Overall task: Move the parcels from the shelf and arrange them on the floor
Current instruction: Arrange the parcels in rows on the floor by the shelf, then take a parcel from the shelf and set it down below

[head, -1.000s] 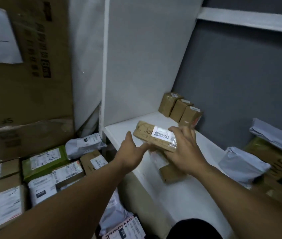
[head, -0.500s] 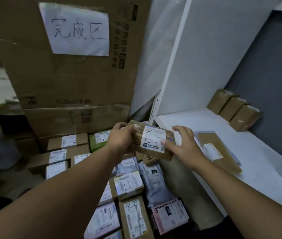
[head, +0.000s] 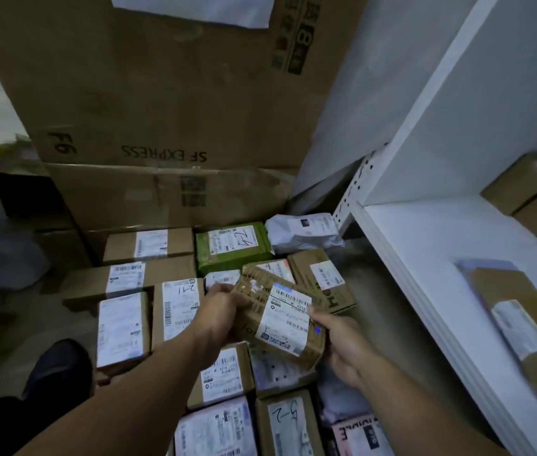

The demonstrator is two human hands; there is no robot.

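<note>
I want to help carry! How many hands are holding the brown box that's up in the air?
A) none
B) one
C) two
C: the left hand and the right hand each grip one end of the brown box.

At the right, a flat brown parcel point(head: 523, 327) and small taped boxes point(head: 530, 189) are seen lying on the white shelf point(head: 425, 245). At lower centre, labelled cardboard parcels point(head: 122, 327), a green parcel point(head: 232, 245) and a grey mailer bag point(head: 303, 230) are laid in rows on the floor point(head: 30, 311).

Parcel storeroom: rows of labelled parcels point(head: 122, 327), big SF Express carton point(head: 161, 93), white shelf point(head: 441, 245).
</note>
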